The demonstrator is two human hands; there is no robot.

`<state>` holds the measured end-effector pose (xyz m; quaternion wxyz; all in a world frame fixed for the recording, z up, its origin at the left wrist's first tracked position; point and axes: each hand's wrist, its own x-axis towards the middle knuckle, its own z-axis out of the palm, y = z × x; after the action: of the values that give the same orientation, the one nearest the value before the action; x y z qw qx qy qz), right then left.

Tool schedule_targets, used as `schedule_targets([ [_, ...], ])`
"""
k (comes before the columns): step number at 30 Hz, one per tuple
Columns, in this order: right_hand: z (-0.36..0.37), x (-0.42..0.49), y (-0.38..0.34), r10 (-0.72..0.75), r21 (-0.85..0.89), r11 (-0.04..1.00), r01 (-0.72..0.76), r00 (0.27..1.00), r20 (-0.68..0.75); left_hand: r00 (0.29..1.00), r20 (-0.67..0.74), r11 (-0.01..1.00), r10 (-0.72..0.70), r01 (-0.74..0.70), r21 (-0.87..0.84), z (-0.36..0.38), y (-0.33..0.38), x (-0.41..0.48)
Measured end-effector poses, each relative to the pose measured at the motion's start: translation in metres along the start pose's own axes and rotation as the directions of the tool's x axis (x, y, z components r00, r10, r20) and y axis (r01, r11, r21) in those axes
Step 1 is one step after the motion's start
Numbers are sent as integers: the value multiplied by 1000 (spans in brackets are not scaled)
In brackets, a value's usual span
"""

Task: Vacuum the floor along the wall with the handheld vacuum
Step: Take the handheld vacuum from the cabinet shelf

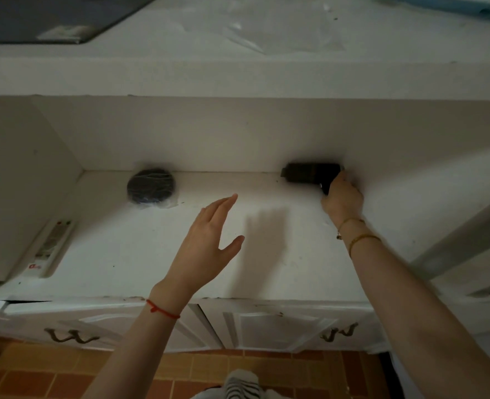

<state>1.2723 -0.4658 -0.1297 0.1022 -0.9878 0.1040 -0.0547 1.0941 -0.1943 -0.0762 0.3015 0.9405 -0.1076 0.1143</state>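
Note:
A black handheld vacuum (310,173) lies on a white counter (157,254), pushed against the back wall at the right. My right hand (343,198) is closed around its near end, with two bracelets on the wrist. My left hand (209,240) hovers flat over the middle of the counter, fingers spread, holding nothing. A red string circles that wrist. The orange-brown tiled floor (51,372) shows along the bottom edge.
A dark round bundle in clear plastic (151,186) sits at the back left of the counter. A white remote (51,249) lies at the left edge. Cabinet doors with curved handles (69,335) hang below. A white shelf (238,79) juts out above.

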Motion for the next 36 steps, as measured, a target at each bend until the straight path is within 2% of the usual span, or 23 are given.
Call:
schedule_targets([
  [4,-4,-18,-2,23,112,994,-12,995,-95,995,-17,985,-102,98,-143,11,-5,9],
  [7,-13,-36,-6,4,230,972,40,982,-189,964,13,908,-266,255,-333,20,-4,21],
  [10,-26,-57,-14,-50,348,929,123,976,-213,897,157,731,-414,430,-530,24,1,38],
  [13,-40,-82,-22,-63,414,900,135,981,-182,823,307,479,-478,537,-695,29,4,52],
  [15,-49,-101,-26,-96,410,897,163,979,-180,800,359,386,-481,561,-732,30,7,58],
  [18,-63,-130,-31,-115,435,883,178,979,-166,802,379,320,-462,549,-772,30,16,64],
  [23,-77,-162,-37,-121,452,873,184,979,-166,821,285,202,-494,428,-881,25,32,63],
  [26,-81,-170,-36,-75,533,835,140,987,-141,829,258,159,-497,379,-912,20,36,57],
  [29,-84,-172,-32,-27,670,740,64,997,-66,841,253,126,-478,350,-928,15,41,52],
  [32,-90,-171,-27,1,803,593,-53,998,65,849,264,102,-458,345,-933,10,44,46],
  [34,-95,-171,-26,12,863,469,-187,979,206,850,278,86,-448,351,-933,7,44,43],
  [36,-102,-173,-25,-47,896,284,-340,929,368,852,296,64,-432,357,-932,4,44,40],
])
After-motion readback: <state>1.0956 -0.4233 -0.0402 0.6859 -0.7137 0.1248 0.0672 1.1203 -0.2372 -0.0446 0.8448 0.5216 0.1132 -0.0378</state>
